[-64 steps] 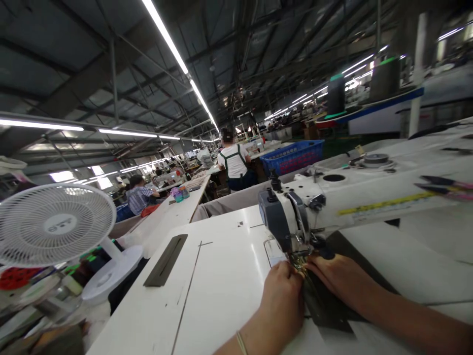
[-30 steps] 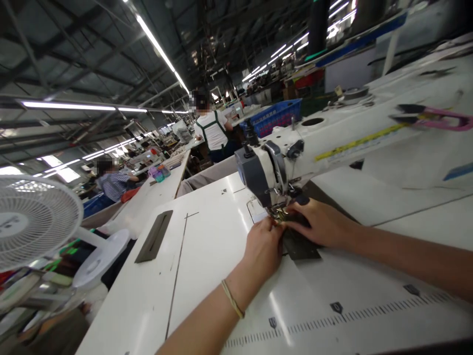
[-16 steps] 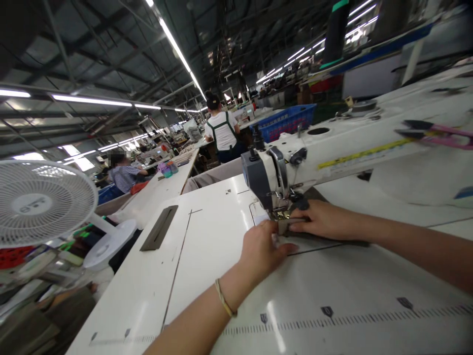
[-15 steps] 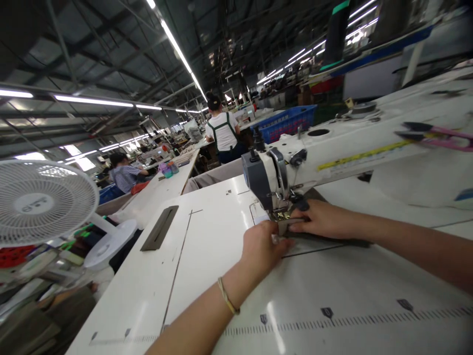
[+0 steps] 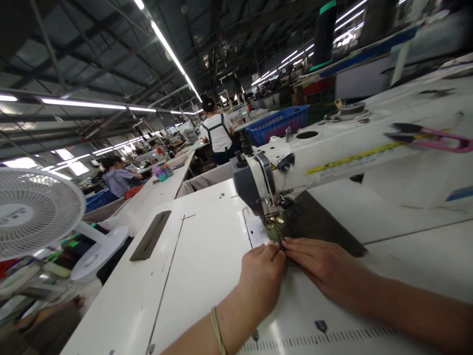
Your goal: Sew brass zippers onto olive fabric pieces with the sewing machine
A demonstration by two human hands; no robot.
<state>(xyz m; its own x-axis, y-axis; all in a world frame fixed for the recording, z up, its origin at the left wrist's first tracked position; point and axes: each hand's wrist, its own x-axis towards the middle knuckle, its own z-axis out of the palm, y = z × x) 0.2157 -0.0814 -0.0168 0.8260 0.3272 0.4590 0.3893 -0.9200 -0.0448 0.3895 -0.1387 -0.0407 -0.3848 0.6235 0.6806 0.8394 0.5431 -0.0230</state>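
A dark olive piece of cloth [image 5: 320, 223] lies flat on the white table, its left part under the needle area of a sewing machine [image 5: 254, 180]. My left hand [image 5: 261, 277] is closed, its fingertips pinching the near edge of this cloth just in front of the presser foot [image 5: 275, 222]. Beside it, my right hand [image 5: 327, 264] lies with fingers stretched out, their tips pressing on the cloth near the foot. The fingertips of both hands almost meet. Part of the cloth is hidden beneath my hands and the machine head.
A folded olive strip with a slit [image 5: 151, 235] lies on the table's left. Pink-handled snips [image 5: 432, 137] and yellow measuring tape [image 5: 354, 155] are on the machine arm. A white fan [image 5: 40, 212] stands at left; a blue crate [image 5: 277, 123] and two people are beyond.
Both hands have come nearer to me, away from the needle. My right hand has gone from gripping the cloth to lying flat, and more cloth shows right of the foot.
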